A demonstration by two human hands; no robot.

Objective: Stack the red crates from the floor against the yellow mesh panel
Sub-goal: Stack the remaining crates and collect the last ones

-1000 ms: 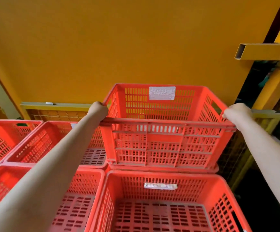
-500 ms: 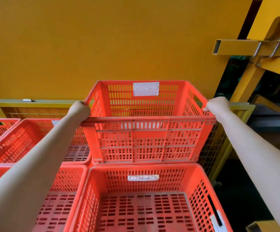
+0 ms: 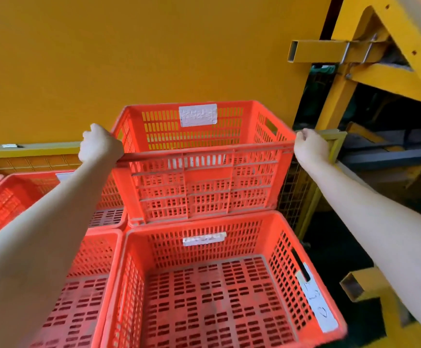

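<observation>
Red crate (image 3: 204, 182) top tier, far right, against yellow mesh panel (image 3: 293, 194), left hand (image 3: 100, 145) and right hand (image 3: 309, 146) gripping its near rim corners (white label (image 3: 198, 115) on far wall), second crate (image 3: 242, 239) below, nearer.

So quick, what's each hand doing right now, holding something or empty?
Left hand: closed, holding the left rim of the top red crate.
Right hand: closed, holding the same crate's right rim.
</observation>
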